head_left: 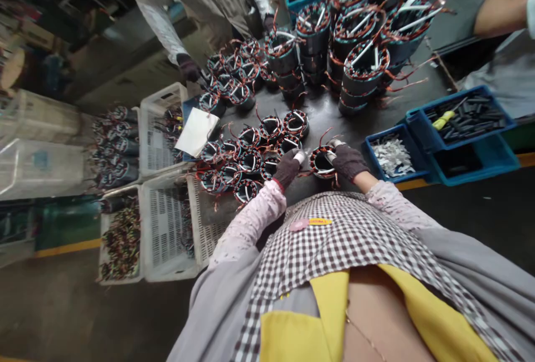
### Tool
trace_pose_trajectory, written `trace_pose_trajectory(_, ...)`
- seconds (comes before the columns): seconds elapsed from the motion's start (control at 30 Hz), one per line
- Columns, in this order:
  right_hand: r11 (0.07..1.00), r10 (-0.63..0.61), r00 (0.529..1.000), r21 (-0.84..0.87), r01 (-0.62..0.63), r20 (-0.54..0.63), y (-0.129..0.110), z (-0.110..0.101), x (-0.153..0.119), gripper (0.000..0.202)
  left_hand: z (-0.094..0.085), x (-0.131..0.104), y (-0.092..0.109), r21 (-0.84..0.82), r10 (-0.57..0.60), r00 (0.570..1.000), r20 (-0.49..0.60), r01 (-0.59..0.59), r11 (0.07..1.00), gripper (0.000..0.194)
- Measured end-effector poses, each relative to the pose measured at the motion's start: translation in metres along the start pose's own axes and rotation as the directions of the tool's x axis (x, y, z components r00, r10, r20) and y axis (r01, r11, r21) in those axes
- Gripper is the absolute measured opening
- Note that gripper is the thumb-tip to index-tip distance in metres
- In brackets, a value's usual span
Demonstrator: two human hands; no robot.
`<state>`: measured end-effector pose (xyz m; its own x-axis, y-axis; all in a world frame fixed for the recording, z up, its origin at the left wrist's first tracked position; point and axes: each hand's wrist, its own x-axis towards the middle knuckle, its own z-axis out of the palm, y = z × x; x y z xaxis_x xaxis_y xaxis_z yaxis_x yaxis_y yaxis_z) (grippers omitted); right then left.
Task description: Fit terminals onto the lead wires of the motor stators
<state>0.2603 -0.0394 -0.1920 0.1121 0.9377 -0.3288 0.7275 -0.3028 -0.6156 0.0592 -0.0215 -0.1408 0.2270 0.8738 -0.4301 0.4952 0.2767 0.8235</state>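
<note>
Close in front of me stands a motor stator (322, 175), a dark ring with copper windings and loose orange lead wires. My right hand (349, 160), in a dark glove with pale fingertips, grips its right rim. Just left of it, my left hand (288, 168) is closed, its light-tipped fingers pinched near the stator's left edge; what they hold, if anything, is too small to make out. Beside my left hand a group of small wound stators (251, 160) stands upright on the dark table (321, 111), white sleeves crossing their openings.
Tall stacks of stators (361, 81) stand at the back. To the right are a blue bin of white pieces (393, 156) and a blue bin of black tubes (463, 117). White crates (167, 228) stand left. A co-worker's gloved hand (189, 68) is across the table; another person's arm (501, 8) shows right.
</note>
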Motion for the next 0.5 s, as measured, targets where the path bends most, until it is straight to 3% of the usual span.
trace_pose_trajectory(0.07,0.960,-0.108,0.984,0.241,0.141,-0.144,0.006,-0.003,-0.009,0.045,-0.003,-0.003,0.000,-0.204,-0.030,0.999,0.041,0.038,0.978,0.025)
trace_pose_trajectory(0.13,0.796,-0.174,0.950,0.531,0.290,-0.259,0.009,-0.009,-0.022,0.046,0.000,-0.010,0.000,-0.335,0.034,0.989,0.146,0.017,0.942,0.038)
trace_pose_trajectory(0.2,0.592,-0.212,0.949,0.742,0.314,-0.232,0.007,-0.018,-0.034,0.051,0.009,-0.016,-0.001,-0.415,0.081,0.979,0.186,0.003,0.910,0.048)
trace_pose_trajectory(0.23,0.533,-0.242,0.954,0.797,0.284,-0.178,0.005,-0.021,-0.038,0.054,0.014,-0.017,-0.001,-0.444,0.095,0.977,0.189,-0.002,0.896,0.052)
trace_pose_trajectory(0.33,0.531,-0.287,0.955,0.817,0.224,-0.075,-0.004,-0.028,-0.045,0.044,0.030,-0.016,-0.002,-0.511,0.132,0.964,0.231,0.005,0.859,0.056)
trace_pose_trajectory(0.5,0.621,-0.241,0.959,0.736,0.270,-0.148,0.009,-0.026,-0.048,0.032,0.042,-0.009,-0.004,-0.568,0.140,0.910,0.389,0.118,0.814,0.047)
